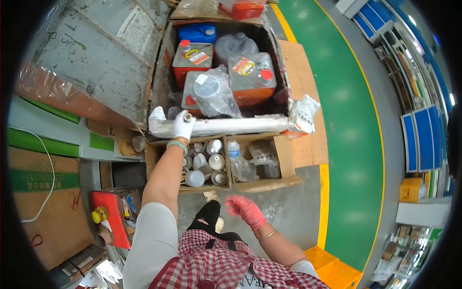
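My left hand (182,127), in a white glove, is closed at the front rim of a large worn crate (285,72). A small round, brownish-grey piece (187,117) shows at its fingertips; its kind is unclear. Below that arm, a cardboard box (150,164) holds several white and metal-topped bottles (216,162). Over the floor, apart from the boxes, my right hand (246,211) wears a pink-red glove. Its fingers are curled in, and whatever they may hold is hidden. Inside the crate stand red-capped jerrycans (253,72), with a plastic-wrapped tub (207,87) among them.
A second cardboard box (285,156) with a bottle and plastic bags adjoins on the right. A blue can (197,33) sits at the crate's back. On the left stands a red container (111,212) with a yellow knob. A yellow stool (332,265) is at lower right.
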The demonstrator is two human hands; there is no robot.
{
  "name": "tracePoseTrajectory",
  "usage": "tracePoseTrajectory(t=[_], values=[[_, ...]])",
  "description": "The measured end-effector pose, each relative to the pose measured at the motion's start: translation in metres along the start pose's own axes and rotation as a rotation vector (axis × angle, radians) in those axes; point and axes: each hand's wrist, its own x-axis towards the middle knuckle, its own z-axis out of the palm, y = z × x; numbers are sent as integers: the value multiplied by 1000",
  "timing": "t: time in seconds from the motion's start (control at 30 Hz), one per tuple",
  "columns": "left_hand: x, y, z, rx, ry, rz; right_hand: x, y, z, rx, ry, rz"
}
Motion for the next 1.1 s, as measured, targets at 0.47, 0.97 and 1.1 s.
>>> tracePoseTrajectory(t=[0.47,0.97,1.1], values=[[-103,184,-112,100,-272,580,147,-138,86,217,-479,458],[-90,135,-96,-285,27,-359,123,-183,31,-209,-414,474],[-12,50,-66,-708,145,-1009,102,-180,-2,-152,-498,508]])
